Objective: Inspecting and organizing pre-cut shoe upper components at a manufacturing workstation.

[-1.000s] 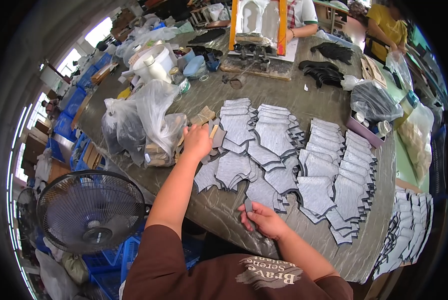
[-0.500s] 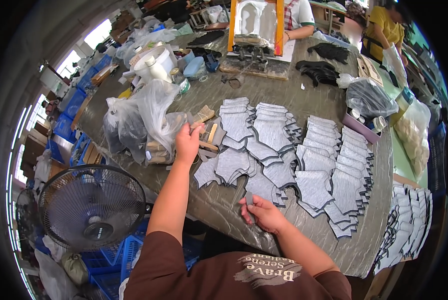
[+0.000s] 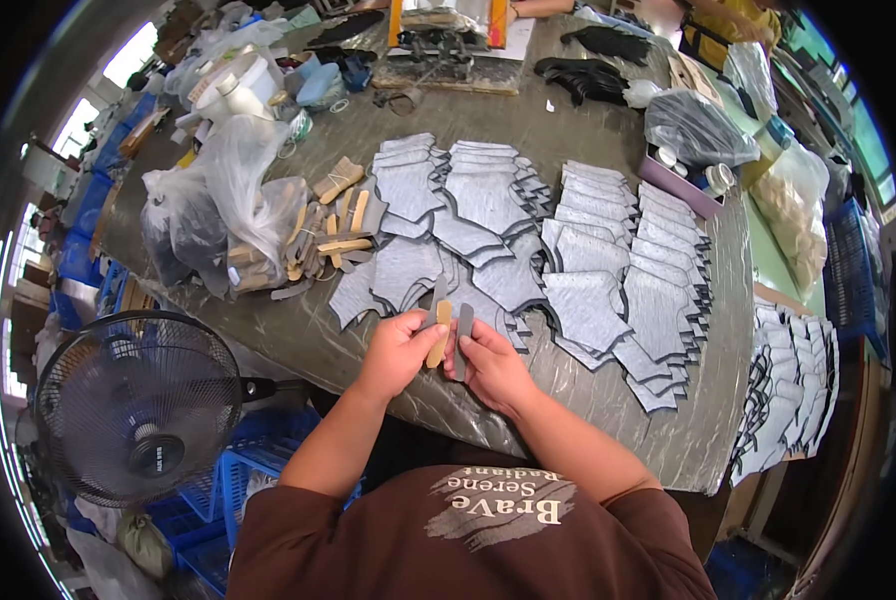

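Close to the table's near edge, my hands are side by side. My left hand (image 3: 396, 358) is closed on a tan flat strip (image 3: 440, 335) with rounded ends, and a grey strip (image 3: 439, 291) shows behind it. Between the fingers of my right hand (image 3: 496, 374) stands a dark grey flat strip (image 3: 465, 330). A loose pile of tan and grey strips (image 3: 345, 244) lies to the left, beside a tied bundle of strips (image 3: 339, 180). Just beyond my hands, overlapping rows of grey cut fabric pieces (image 3: 490, 200) with dark edges spread over the table.
At left are clear plastic bags (image 3: 253, 185), a white bucket (image 3: 243, 82) and a black fan (image 3: 138, 410). A clamp frame (image 3: 448, 65) stands at the back, near another person's arm (image 3: 543, 8). Back right are black pieces (image 3: 578, 80) and a purple box (image 3: 678, 188).
My left hand has come back from the strip pile with a tan strip and moved beside my right hand. The view has shifted, with the table things now higher and further left.
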The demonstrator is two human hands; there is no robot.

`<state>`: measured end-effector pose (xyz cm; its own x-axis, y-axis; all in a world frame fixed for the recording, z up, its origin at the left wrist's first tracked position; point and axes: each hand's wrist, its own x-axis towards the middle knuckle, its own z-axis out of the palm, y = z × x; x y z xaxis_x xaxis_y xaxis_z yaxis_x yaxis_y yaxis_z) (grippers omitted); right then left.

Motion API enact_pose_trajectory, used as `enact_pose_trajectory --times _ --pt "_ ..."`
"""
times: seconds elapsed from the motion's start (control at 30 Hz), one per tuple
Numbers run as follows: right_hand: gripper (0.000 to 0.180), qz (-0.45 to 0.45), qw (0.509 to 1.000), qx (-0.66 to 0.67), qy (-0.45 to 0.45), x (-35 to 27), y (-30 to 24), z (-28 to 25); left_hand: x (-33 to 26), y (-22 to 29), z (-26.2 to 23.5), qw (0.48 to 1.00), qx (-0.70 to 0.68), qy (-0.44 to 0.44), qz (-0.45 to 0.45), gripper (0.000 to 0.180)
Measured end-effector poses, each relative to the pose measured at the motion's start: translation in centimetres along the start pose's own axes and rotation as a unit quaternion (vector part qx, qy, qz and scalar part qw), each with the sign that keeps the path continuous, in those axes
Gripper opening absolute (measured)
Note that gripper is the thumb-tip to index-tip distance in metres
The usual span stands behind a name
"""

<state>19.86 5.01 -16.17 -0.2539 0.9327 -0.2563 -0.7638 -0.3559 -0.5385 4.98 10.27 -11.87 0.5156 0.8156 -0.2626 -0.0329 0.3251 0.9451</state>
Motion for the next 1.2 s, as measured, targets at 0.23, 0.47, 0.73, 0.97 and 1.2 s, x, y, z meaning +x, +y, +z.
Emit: enact_pose_trajectory --times 0.23,0.47,0.73,0.97,1.2 --pt "0.023 0.062 0.998 0.002 -0.002 -0.4 -0.1 -0.1 -1.6 -0.5 0.2 0.903 0.301 0.134 0.275 0.015" --pt "0.033 0.130 0.978 0.113 -0.119 -0.6 -0.4 -0.7 -2.5 0.5 0.0 0.733 0.524 -0.041 0.433 0.023" --pt "0.019 0.067 0.997 -0.017 0.030 -0.7 -0.2 0.2 -3.8 -0.3 0.1 0.866 0.398 0.133 0.272 0.016" --pt "0.018 0.107 0.994 -0.003 0.003 -1.5 -0.1 1.3 -3.8 -1.1 0.6 0.889 0.406 0.126 0.172 0.024" --pt "0.024 0.203 0.976 0.083 -0.006 -1.2 -0.9 0.2 -4.1 0.4 0.5 0.698 0.674 0.052 0.236 0.043"
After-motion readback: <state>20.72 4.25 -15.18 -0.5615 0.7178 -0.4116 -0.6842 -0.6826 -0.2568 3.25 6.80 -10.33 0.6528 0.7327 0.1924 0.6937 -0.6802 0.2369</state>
